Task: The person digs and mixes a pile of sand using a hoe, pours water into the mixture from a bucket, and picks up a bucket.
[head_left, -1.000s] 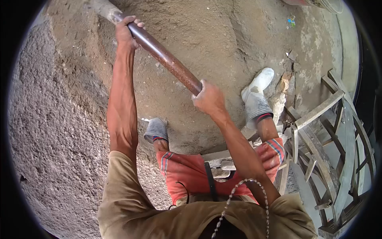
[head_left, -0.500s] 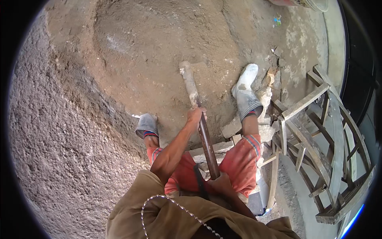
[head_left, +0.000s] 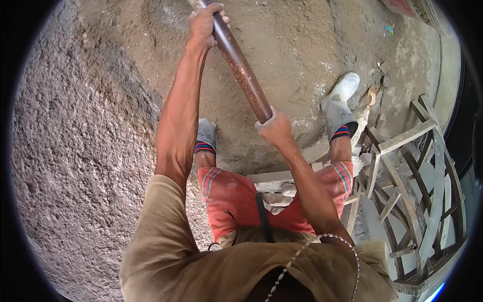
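A thick brown pole-handled tool runs from the top edge of the head view down to the middle, tilted to the left. Its far end passes out of view, so I cannot tell the kind of tool. My left hand is wrapped round the upper part of the pole, where it turns pale with dust. Lower down, my right hand grips the near end. Both arms are stretched forward over the brown soil. My feet stand apart in grey-white rubber boots, one on each side of the pole.
A rough grey wall or slope fills the left side. At the right stands a wooden frame of curved slats. Broken concrete pieces lie behind my feet. Part of a bucket-like container shows at the top right.
Both hands have moved forward and up with the tool, away from my body. The tool's far end, earlier down on the soil, is now out of view.
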The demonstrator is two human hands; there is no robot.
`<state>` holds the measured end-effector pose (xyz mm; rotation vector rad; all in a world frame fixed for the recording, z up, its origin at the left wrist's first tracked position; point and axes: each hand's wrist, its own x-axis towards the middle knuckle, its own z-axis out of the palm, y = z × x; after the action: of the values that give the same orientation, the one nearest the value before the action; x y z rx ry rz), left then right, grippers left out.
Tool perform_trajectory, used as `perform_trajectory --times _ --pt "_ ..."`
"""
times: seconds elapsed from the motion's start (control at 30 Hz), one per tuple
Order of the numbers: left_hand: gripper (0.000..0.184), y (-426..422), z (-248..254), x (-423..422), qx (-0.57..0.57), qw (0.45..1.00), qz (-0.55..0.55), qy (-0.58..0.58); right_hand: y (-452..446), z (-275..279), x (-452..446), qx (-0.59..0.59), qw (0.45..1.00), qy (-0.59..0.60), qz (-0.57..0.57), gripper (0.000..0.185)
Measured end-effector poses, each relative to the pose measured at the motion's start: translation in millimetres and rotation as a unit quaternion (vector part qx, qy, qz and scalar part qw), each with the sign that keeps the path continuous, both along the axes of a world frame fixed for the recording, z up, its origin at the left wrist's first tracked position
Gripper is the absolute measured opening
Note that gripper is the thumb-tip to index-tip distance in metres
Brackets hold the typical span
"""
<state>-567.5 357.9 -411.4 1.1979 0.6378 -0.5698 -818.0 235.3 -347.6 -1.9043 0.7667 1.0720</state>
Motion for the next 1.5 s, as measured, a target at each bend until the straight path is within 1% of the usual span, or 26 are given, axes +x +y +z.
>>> perform_trajectory --times 0.07,0.13,0.17,0.2,0.27,0.3,0.33,0.37,0.47,0.53,0.6,0.63,0.67,0.7,0.73,0.8,0.83,0.87,0.9,0.97,1.03,1.1,1.2,1.33,1.4,1.5 --pt "0.018 -7.8 -36.2 -33.0 0.1 0.993 -0.026 0.06 9.5 1.2 -18.5 0.027 0.997 0.066 -0.036 0.036" --pt "0.015 -5.4 -62.9 -122.0 0.158 0.973 -0.063 0.153 28.1 19.4 -86.6 0.039 0.978 0.183 -0.088 0.034" --pt "0.013 0.6 -85.6 -172.8 0.15 0.967 -0.039 0.205 34.3 20.4 -137.0 -0.006 0.991 0.126 -0.039 0.035" --pt "0.013 8.3 -83.2 -210.5 0.166 0.954 -0.03 0.248 35.1 43.7 -148.0 -0.002 0.991 0.132 -0.027 0.037" --pt "0.013 27.0 -39.6 -253.6 0.156 0.941 -0.016 0.299 36.6 91.6 -167.6 0.006 0.989 0.145 -0.002 0.04" --pt "0.014 32.1 -13.4 -264.4 0.189 0.936 -0.018 0.296 36.5 115.5 -159.9 0.057 0.965 0.244 -0.073 0.041" --pt "0.014 37.8 4.9 -272.7 0.207 0.934 -0.019 0.289 38.9 123.9 -189.0 0.055 0.976 0.209 -0.033 0.04" --pt "0.013 45.1 24.0 -265.3 0.225 0.932 -0.021 0.283 41.6 117.7 -207.0 0.051 0.984 0.17 0.006 0.04" --pt "0.017 82.2 59.4 -204.0 0.217 0.954 0.023 0.204 65.5 85.9 -179.2 0.037 0.997 0.052 -0.035 0.036" --pt "0.02 96.5 85.9 -121.6 0.162 0.983 0.056 0.068 80.4 39.1 -115.1 0.01 0.998 -0.049 0.028 0.032" --pt "0.027 101.6 107.0 -31.0 0.093 0.987 0.064 -0.111 94.3 0.9 -17.5 0.021 0.995 -0.095 0.019 0.031" --pt "0.031 105.8 108.0 13.4 0.041 0.984 0.042 -0.168 101.2 -11.8 34.5 0.032 0.993 -0.115 0.0 0.03" --pt "0.027 112.1 98.8 55.5 0.005 0.98 0.001 -0.199 107.3 -19.3 83.0 0.045 0.99 -0.135 -0.017 0.03" --pt "0.02 111.3 97.1 95.6 0.028 0.97 -0.019 -0.241 113.3 -29.9 123.4 0.046 0.976 -0.213 -0.021 0.027" --pt "0.011 110.2 89.0 134.6 -0.005 0.963 -0.02 -0.268 116.5 -21.1 163.9 0.061 0.976 -0.209 -0.022 0.026" --pt "0.017 106.5 64.2 162.8 0.103 0.959 0.009 -0.265 132.1 -25.0 184.5 0.1 0.981 -0.158 -0.046 0.026" --pt "0.013 111.3 45.5 161.1 0.164 0.961 -0.054 -0.217 144.3 -33.6 181.2 0.126 0.983 -0.112 -0.067 0.025" --pt "0.01 121.0 21.4 148.2 0.225 0.953 -0.117 -0.164 161.5 -47.5 157.7 0.151 0.984 -0.042 -0.08 0.025" --pt "0.011 129.2 -9.4 118.7 0.241 0.965 -0.086 -0.063 176.6 -61.8 122.0 0.181 0.979 0.027 -0.094 0.024" --pt "0.016 150.2 -44.0 59.3 0.338 0.936 -0.095 0.006 193.9 -75.0 59.3 0.192 0.977 0.024 -0.095 0.024" --pt "0.017 167.9 -56.2 0.2 0.357 0.922 -0.116 0.093 201.9 -69.5 2.1 0.223 0.958 0.094 -0.153 0.015" --pt "0.016 176.8 -67.1 -49.8 0.348 0.922 -0.081 0.151 192.4 -49.0 -28.9 0.211 0.965 0.119 -0.096 0.018" --pt "0.014 158.6 -59.7 -114.8 0.312 0.933 -0.022 0.177 158.1 -25.2 -82.3 0.148 0.982 0.047 -0.103 0.023" --pt "0.014 112.6 -40.6 -203.7 0.268 0.926 0.017 0.264 82.8 17.7 -145.2 0.132 0.983 0.127 0.033 0.031" --pt "0.014 95.9 -26.6 -244.2 0.254 0.923 0.012 0.289 56.4 55.1 -165.3 0.124 0.976 0.181 0.013 0.034" --pt "0.013 83.2 -0.9 -304.6 0.23 0.91 -0.001 0.344 29.7 119.9 -178.0 0.124 0.962 0.232 0.077 0.043"
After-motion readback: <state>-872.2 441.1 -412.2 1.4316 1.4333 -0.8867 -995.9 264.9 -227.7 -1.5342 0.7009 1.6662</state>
